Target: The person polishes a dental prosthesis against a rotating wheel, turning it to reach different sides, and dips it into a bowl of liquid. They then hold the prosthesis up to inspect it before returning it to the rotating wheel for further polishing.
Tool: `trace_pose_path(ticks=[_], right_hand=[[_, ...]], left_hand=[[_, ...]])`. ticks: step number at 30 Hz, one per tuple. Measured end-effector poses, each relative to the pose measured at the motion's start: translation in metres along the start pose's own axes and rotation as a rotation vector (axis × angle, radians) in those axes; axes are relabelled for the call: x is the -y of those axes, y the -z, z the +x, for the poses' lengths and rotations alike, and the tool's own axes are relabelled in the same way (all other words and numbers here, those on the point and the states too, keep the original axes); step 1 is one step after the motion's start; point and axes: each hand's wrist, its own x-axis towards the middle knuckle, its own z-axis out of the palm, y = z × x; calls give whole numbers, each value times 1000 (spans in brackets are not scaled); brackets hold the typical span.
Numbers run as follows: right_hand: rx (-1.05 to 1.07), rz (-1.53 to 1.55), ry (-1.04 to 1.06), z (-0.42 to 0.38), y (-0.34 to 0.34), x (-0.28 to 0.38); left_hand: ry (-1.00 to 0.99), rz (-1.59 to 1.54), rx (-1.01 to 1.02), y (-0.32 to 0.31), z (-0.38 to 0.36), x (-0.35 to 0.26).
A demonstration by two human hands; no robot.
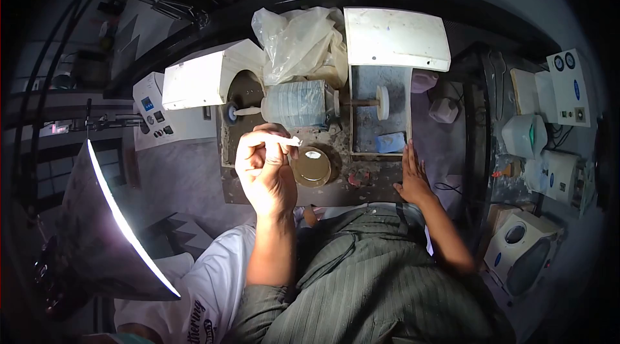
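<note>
My left hand (263,166) is raised in front of the bench, fingers closed in a pinch around a small whitish piece (292,141); its exact kind I cannot tell. Just right of that hand is a round bowl (311,167) of brownish liquid. My right hand (414,176) lies flat with fingers stretched along the right edge of the blue-grey tray (381,132), near a light blue block (391,142). Beyond both hands stands a polishing lathe (296,104) wrapped in clear plastic, a dark wheel (232,111) on its left spindle and a pale wheel (383,102) on its right.
White hoods (397,37) stand over the lathe's ends, with a crumpled plastic bag (297,44) between them. A person in a white shirt (223,273) is close at my left. A bright lamp panel (123,215) stands further left. White machines (523,241) line the right side.
</note>
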Motion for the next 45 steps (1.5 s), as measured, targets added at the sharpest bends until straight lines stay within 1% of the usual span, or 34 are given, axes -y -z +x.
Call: trace_pose_path(ticks=[2, 8, 10, 16, 20, 23, 25, 29, 31, 32, 34, 35, 37, 38, 40, 45], right_hand=[[17, -35, -3, 0, 1, 0], [37, -44, -2, -1, 5, 2], [40, -45, -1, -1, 4, 2], [35, -60, 8, 0, 2, 2], [39, -53, -4, 0, 3, 5], [38, -60, -11, 0, 3, 6], [31, -70, -9, -1, 2, 5], [37, -73, -16, -1, 2, 7], [37, -70, -19, -2, 1, 8], [37, -70, -21, -2, 1, 8], [34, -72, -23, -1, 0, 7], [35, -78, -24, -1, -1, 6], [34, -84, -26, 0, -2, 6], [37, -89, -30, 0, -2, 6], [35, -96, -37, -1, -2, 7], [12, -107, -25, -2, -2, 9]], left_hand=[[-9, -16, -9, 3, 1, 0], [47, -179, 15, 12, 0, -1], [109, -228, 72, 13, -1, -4], [149, -339, 18, 18, -7, -10], [151, -348, -7, 22, -11, -13], [99, -326, 13, 24, -15, -15], [51, -241, -31, 23, -18, -19], [-25, -142, -50, 25, -23, -18], [-47, -54, -118, 23, -26, -20], [-47, -56, -119, 24, -27, -21], [-156, 78, -130, 24, -28, -22], [-157, 76, -130, 24, -29, -22], [-210, 218, -149, 24, -32, -24], [-211, 215, -148, 23, -33, -25], [-349, 357, -138, 18, -34, -27], [-387, 466, -130, 24, -35, -27]])
